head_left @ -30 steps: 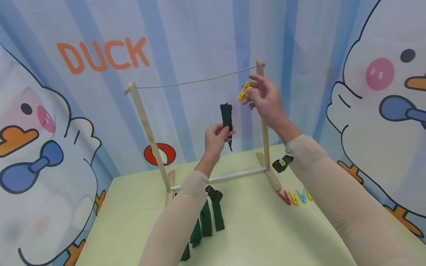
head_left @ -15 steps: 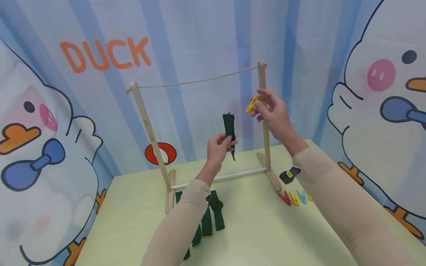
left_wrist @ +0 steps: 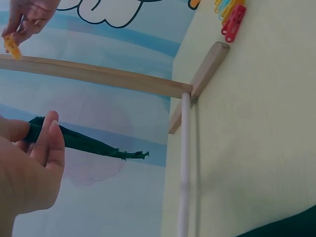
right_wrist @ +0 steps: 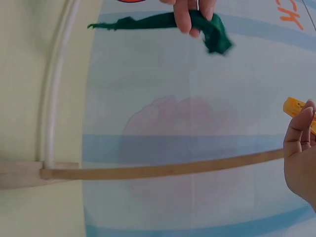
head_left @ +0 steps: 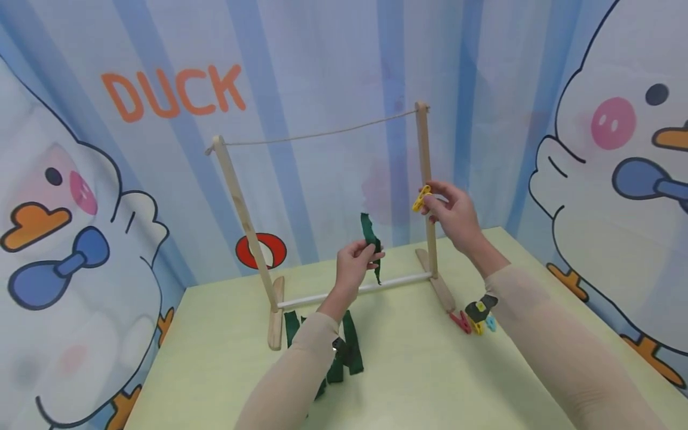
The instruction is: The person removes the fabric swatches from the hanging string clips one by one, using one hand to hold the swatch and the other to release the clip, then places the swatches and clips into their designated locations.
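Observation:
In the head view my left hand (head_left: 352, 267) pinches a dark green cloth strip (head_left: 368, 227) between thumb and fingers, below the rope and in front of the frame. The strip's upper end bends over and its frayed tail dangles under the hand. My right hand (head_left: 455, 215) holds a yellow clothespin (head_left: 421, 198) by thumb and fingertips, beside the right wooden post (head_left: 424, 149). Strip and clothespin are apart. Above both hands the rope (head_left: 322, 135) runs bare between the two posts. The right wrist view shows the strip (right_wrist: 148, 21) stretched sideways from the left hand's fingers.
Several green strips (head_left: 352, 343) lie on the pale yellow table (head_left: 215, 358), partly behind my left sleeve. A red clothespin (head_left: 460, 322), with yellow and blue ones, lies near the right foot (head_left: 443, 292) of the frame. A white bar (head_left: 398, 282) joins the frame's feet.
Both hands have come down, away from the rope, and slightly right, with the strip and the clothespin still held. The strip's top end, upright before, now bends.

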Demonstrator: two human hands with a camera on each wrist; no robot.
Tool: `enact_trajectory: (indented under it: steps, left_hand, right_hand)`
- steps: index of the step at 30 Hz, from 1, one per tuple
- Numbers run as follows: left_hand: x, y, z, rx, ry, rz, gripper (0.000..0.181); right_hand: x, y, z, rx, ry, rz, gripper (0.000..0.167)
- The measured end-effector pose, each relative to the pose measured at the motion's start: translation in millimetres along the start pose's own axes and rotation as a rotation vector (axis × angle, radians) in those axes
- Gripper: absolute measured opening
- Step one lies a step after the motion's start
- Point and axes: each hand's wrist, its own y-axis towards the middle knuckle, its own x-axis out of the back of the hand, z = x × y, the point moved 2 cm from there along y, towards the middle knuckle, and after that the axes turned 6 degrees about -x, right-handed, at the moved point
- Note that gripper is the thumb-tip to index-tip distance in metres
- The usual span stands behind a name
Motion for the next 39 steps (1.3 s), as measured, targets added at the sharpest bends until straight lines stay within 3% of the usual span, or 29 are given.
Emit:
enact_trajectory:
  steps: [6, 16, 20, 30, 34, 39]
  left_hand:
    - [4.2, -9.4, 9.4, 0.015, -0.01, 0.01, 0.025]
    - [6.5, -23.6, 23.1, 0.086, -0.042, 0.03, 0.03]
    - [7.3, -27.9, 27.6, 0.107, -0.019, 0.036, 0.035]
    - [10.6, -34.4, 35.6, 0.103, -0.003, 0.023, 0.031]
    - [11.0, -38.7, 33.4, 0.125, -0.013, 0.007, 0.031]
    - [14.8, -41.5, 45.8, 0.171, -0.014, 0.003, 0.035]
  right_hand:
    - [21, -12.9, -18, -0.035, -0.075, -0.026, 0.042]
    - [58, -29.0, -39, -0.036, -0.343, -0.097, 0.042]
    - [71, -37.8, -46, -0.077, -0.421, -0.106, 0.045]
    - [106, -57.6, -59, -0.215, -0.516, -0.089, 0.054]
    - [115, -68.4, -63, -0.247, -0.541, -0.061, 0.054]
    - [124, -83.7, -72, -0.321, -0.577, -0.016, 0.06]
